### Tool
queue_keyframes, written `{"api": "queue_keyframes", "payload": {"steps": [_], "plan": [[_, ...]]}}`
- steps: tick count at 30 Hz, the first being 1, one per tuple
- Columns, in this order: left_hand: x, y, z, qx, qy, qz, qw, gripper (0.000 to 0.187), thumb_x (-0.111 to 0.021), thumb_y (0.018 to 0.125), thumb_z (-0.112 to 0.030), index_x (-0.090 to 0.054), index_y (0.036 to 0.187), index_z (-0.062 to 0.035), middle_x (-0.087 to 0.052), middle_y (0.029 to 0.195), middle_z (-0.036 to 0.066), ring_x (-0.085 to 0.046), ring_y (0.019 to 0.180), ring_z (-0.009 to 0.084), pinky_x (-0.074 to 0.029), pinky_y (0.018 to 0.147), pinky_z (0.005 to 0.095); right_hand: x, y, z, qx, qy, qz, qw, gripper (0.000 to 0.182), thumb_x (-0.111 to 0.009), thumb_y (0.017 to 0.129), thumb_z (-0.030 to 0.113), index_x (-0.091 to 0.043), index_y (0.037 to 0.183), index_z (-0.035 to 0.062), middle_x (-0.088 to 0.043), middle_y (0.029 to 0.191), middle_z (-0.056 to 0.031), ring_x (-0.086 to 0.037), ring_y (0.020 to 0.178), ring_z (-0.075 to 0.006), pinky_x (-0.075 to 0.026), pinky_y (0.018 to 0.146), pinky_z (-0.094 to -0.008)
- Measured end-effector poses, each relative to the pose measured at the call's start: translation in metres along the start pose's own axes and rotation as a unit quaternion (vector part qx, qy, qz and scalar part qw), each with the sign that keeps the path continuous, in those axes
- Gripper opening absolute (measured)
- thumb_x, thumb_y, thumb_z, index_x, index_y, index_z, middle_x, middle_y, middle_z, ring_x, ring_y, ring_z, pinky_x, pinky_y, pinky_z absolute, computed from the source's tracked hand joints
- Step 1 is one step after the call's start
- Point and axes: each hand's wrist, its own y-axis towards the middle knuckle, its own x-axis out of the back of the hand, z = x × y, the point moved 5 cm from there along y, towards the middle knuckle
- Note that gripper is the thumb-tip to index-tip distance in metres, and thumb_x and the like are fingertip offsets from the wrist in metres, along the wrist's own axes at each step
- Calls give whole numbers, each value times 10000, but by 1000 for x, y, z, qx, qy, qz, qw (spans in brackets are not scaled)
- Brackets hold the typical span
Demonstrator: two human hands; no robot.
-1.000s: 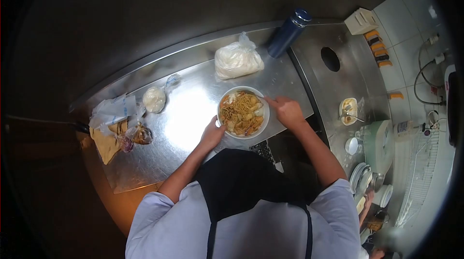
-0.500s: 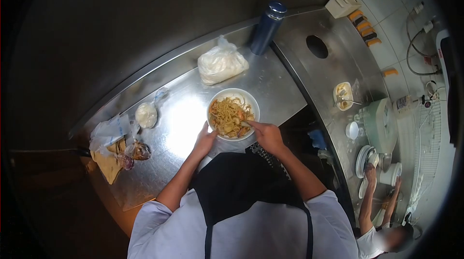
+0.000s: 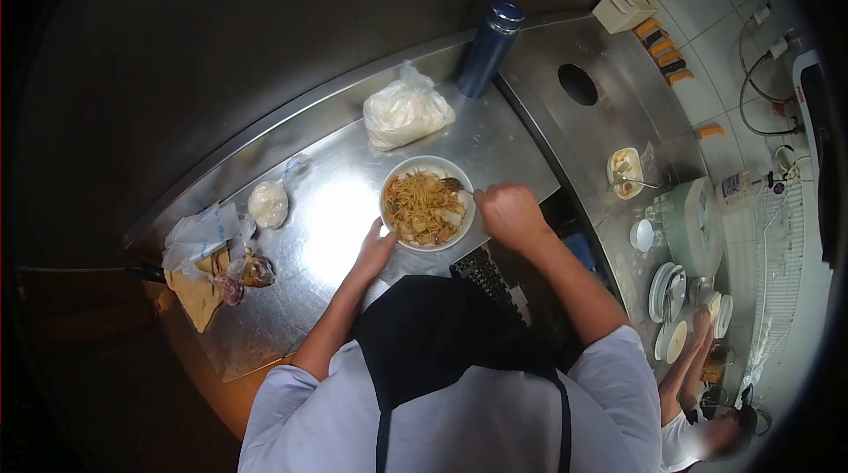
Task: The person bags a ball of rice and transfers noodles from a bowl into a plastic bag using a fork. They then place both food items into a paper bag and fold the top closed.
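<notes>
A white bowl (image 3: 387,227) stands on the steel counter in front of me, filled with noodles (image 3: 422,206) mixed with pieces of vegetable. My left hand (image 3: 377,248) grips the bowl's lower left rim, the thumb near the edge. To the right of the bowl, my right hand (image 3: 512,215) is closed in a fist around the handle of a fork (image 3: 453,184). The fork's tines rest at the upper right of the noodles, and most of its handle is hidden by my fingers.
Behind the bowl sit a white-filled plastic bag (image 3: 406,115) and a blue flask (image 3: 491,51). Small bags and a tan cloth (image 3: 196,298) lie at left. On the right-hand counter are a tub (image 3: 626,174), a green container (image 3: 691,226) and plates (image 3: 662,292), near a co-worker's arms (image 3: 687,358).
My right hand has moved right and up from the bowl's lower right, and the fork now shows at the noodles' upper right. The co-worker's hands have come together.
</notes>
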Motion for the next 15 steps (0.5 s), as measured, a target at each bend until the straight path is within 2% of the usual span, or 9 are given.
{"api": "queue_keyframes", "payload": {"steps": [3, 6, 9, 12, 15], "plan": [[2, 17, 27, -39, -11, -13, 999, 625, -602, 948, -236, -422, 1471, 54, -599, 1356, 257, -620, 1206, 296, -486, 1033, 376, -5, 24, -5, -2, -18, 78, 997, 149, -645, 780, 149, -727, 766, 26, -702, 770, -217, -710, 761, -344, -549, 687, -467], [2, 11, 15, -29, 23, -31, 999, 640, -614, 940, -222, -413, 1484, 49, -604, 1345, 257, -616, 1213, 286, -484, 1033, 377, 12, 35, -15, -73, -23, 205, 976, 180, -629, 804, 168, -752, 760, 44, -722, 827, -229, -724, 825, -356, -554, 730, -469], [-3, -7, -14, -5, 10, -51, 999, 618, -612, 954, -184, -426, 1498, 43, -537, 1457, 226, -528, 1335, 268, -417, 1120, 369, -12, 25, -46, -105, 76, 266, 955, 201, -645, 810, 204, -787, 868, 75, -739, 867, -192, -714, 852, -385, -553, 773, -466], [-4, -8, -14, -9, -36, -21, 999, 642, -606, 953, -164, -395, 1519, 52, -517, 1486, 225, -493, 1378, 285, -381, 1154, 378, -47, 4, -74, -184, 231, 245, 924, 211, -671, 817, 208, -796, 947, 99, -754, 895, -151, -718, 840, -341, -547, 797, -425], [-1, -1, -3, -16, -80, 32, 996, 681, -613, 945, -160, -361, 1539, 58, -494, 1513, 222, -465, 1406, 292, -352, 1177, 382, -95, -20, -80, -215, 403, 247, 855, 227, -688, 828, 200, -793, 990, 82, -756, 888, -123, -708, 822, -260, -534, 811, -378]]}}
